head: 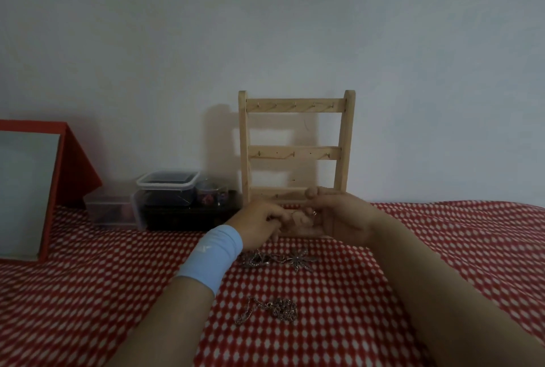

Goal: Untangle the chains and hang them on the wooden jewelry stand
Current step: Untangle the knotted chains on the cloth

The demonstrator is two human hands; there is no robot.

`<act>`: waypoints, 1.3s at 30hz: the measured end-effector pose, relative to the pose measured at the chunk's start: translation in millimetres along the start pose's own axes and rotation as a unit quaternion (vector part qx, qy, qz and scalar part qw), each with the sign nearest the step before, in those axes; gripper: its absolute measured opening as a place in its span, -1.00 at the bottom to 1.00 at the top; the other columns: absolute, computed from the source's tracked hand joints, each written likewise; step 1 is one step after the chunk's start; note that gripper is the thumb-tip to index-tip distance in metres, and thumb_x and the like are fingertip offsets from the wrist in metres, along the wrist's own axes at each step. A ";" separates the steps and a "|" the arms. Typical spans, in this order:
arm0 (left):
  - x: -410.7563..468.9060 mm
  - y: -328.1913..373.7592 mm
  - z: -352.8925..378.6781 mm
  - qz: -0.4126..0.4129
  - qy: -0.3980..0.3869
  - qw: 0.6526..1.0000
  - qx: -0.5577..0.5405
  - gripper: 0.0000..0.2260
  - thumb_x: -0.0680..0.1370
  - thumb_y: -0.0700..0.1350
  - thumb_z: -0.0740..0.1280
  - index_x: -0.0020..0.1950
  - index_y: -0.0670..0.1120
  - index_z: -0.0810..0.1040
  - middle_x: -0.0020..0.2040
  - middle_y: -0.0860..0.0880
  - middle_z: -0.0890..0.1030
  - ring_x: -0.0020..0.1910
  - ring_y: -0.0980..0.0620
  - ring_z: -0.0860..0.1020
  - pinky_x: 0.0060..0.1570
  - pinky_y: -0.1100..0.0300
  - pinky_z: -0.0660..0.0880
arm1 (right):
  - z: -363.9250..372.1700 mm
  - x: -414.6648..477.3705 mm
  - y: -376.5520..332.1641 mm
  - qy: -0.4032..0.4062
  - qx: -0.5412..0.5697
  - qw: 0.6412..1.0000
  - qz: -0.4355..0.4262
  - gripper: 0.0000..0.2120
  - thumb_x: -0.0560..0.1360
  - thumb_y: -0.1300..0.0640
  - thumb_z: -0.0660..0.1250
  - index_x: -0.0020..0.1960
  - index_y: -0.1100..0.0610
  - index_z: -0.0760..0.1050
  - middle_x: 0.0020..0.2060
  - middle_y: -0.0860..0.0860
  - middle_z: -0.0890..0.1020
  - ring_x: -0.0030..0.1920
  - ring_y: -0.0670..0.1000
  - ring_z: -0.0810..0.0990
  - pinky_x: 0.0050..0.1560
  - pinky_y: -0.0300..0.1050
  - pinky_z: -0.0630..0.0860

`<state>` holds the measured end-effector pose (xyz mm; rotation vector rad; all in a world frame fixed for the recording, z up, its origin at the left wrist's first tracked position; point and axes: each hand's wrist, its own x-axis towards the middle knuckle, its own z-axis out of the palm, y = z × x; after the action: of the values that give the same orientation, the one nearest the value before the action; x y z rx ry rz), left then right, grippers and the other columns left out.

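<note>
Currently both hands are meeting low in front of the wooden stand (295, 105), just above the red-and-white patterned cloth (427, 251). The left hand (259, 220), wearing a light blue wristband (215, 254), is reaching in from the left with its fingers curled. The right hand (342, 218) is facing it with its fingers also curled, so that the fingertips of both are touching or nearly touching. Something small is glinting at the right hand's fingers, but it is too small and blurred to name, so I cannot tell whether either hand is holding a chain.

The stand is sitting upright at the far side of the cloth, against the pale wall (265, 27), its rails of small hooks showing nothing hanging on them. One tangled heap of silvery chains (300, 259), with a star-shaped pendant on its right, is lying on the cloth just near of the hands. A second small chain (275, 310) is lying nearer still, between the two forearms and apart from the heap.

To the left of the stand, a clear lidded tub (166, 182) is sitting on a dark box (188, 218), with a smaller clear box (109, 209) beside it. A red-framed mirror (28, 190) is leaning at the far left.
</note>
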<state>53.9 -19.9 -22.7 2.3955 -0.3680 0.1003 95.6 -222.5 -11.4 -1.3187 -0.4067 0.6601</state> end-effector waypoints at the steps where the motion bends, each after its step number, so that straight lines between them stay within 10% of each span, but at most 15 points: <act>1: 0.4 1.6 0.7 -0.002 0.001 1.000 0.013 -0.73 0.62 -0.19 0.27 -0.04 0.14 0.69 -0.16 0.17 0.64 -0.23 0.29 0.55 -0.08 0.38 0.47 | -2.4 -0.4 -1.7 0.012 -0.032 0.999 0.013 -0.85 0.62 0.37 0.20 -0.04 0.19 0.49 -0.26 0.11 0.54 -0.30 0.05 0.58 -0.11 0.07 0.69; 6: 1.5 10.1 8.7 -0.024 -0.114 0.984 0.138 -0.69 0.52 0.15 0.36 0.23 0.12 0.63 0.22 0.18 0.59 0.18 0.14 0.51 0.31 0.12 0.41 | -3.9 -2.3 -11.0 0.075 -0.281 0.952 0.096 -0.80 0.60 0.38 0.21 0.03 0.24 0.60 -0.24 0.09 0.56 -0.45 -0.05 0.44 -0.46 -0.17 0.49; 15: 3.7 14.4 21.4 -0.020 -0.128 0.961 0.246 -0.61 0.39 0.18 0.49 0.08 -0.04 0.66 0.10 0.03 0.59 0.04 0.04 0.55 0.09 0.09 0.55 | 9.5 3.9 -2.9 0.046 -0.560 0.804 0.193 -0.70 0.50 0.27 0.49 0.23 0.23 0.65 0.05 0.16 0.72 -0.30 -0.04 0.71 -0.22 -0.20 0.67; 22: 1.6 12.5 -7.0 0.002 0.006 0.998 -0.057 -0.90 0.53 0.03 0.41 -0.02 0.03 0.63 -0.02 0.10 0.66 0.03 0.10 0.60 0.12 0.13 0.51 | 23.2 -5.8 -22.3 -0.036 -0.608 0.779 0.146 -0.60 0.54 0.04 0.46 0.35 0.09 0.57 0.22 -0.07 0.63 0.00 -0.12 0.61 0.05 -0.22 0.54; 26: -0.3 31.0 -10.9 0.005 0.098 0.961 -0.258 -0.88 0.52 -0.03 0.43 -0.11 -0.08 0.62 -0.19 0.01 0.69 -0.15 0.02 0.66 -0.17 0.19 0.59 | 33.3 -3.9 -25.6 0.018 -0.428 0.903 -0.019 -0.77 0.58 0.12 0.42 0.22 0.13 0.62 0.08 0.05 0.71 0.10 0.06 0.68 0.20 -0.04 0.62; 30: 4.8 32.3 -19.6 0.038 0.229 0.955 -0.185 -0.87 0.40 0.08 0.51 -0.10 0.12 0.67 -0.08 0.08 0.61 -0.08 0.03 0.58 -0.13 0.13 0.58 | 41.1 -1.5 -17.6 0.023 -0.259 0.960 -0.107 -0.80 0.67 0.15 0.26 0.15 0.17 0.64 0.02 0.10 0.75 0.09 0.10 0.72 0.20 0.03 0.63; 36: -2.7 25.5 -15.1 -0.049 -0.001 0.880 -0.473 -0.59 0.52 0.03 0.39 0.25 -0.19 0.49 -0.12 -0.08 0.62 -0.11 -0.05 0.64 -0.06 0.00 0.61 | 45.3 4.3 -23.2 0.066 -0.070 0.983 -0.159 -0.77 0.69 0.17 0.23 0.15 0.26 0.62 -0.22 0.15 0.65 -0.17 0.13 0.62 0.00 0.11 0.63; 39: -10.6 20.9 -16.0 -0.052 -0.120 0.912 -0.389 -0.73 0.59 -0.05 0.31 0.21 -0.17 0.54 -0.13 -0.12 0.65 -0.21 -0.08 0.59 -0.20 0.11 0.56 | 43.8 4.8 -24.0 0.100 -0.056 0.979 -0.169 -0.80 0.69 0.18 0.23 0.12 0.21 0.61 -0.29 0.06 0.58 -0.36 0.01 0.50 -0.30 -0.06 0.53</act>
<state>38.1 -21.7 0.7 1.6252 -0.3138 -0.3361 77.0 -189.1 21.1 -1.3665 -0.4950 0.2215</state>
